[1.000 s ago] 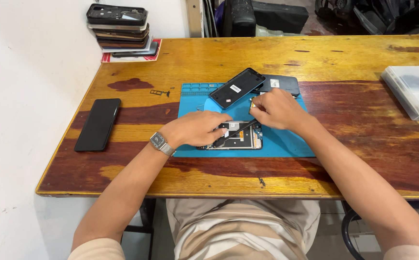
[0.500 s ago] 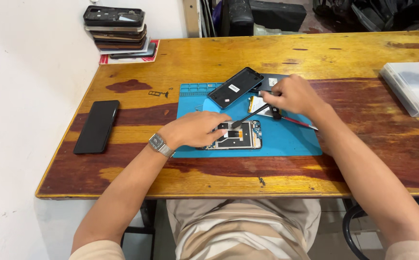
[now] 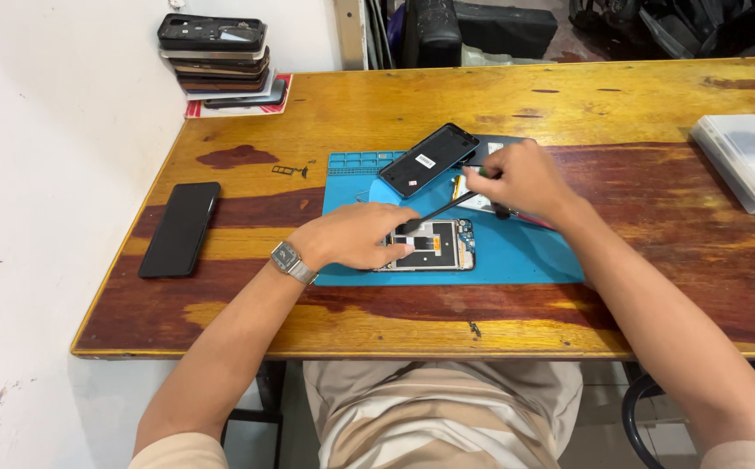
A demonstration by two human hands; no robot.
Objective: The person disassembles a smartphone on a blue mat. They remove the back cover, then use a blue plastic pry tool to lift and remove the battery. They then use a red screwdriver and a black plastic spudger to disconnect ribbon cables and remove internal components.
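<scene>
Fingers (image 3: 481,172) closed around black tool (image 3: 436,211)

Stack of phones (image 3: 219,59) at far-left corner; black phone (image 3: 179,228) left; clear box (image 3: 752,159) right.

Worn wooden bench (image 3: 568,95), reddish stains. Blue rubber work mat (image 3: 525,252) near front edge, centre. Black slab phone (image 3: 179,228) by left edge. Stack of dark phones (image 3: 217,56) at far left corner. Clear plastic box (image 3: 751,161) at right edge.
</scene>
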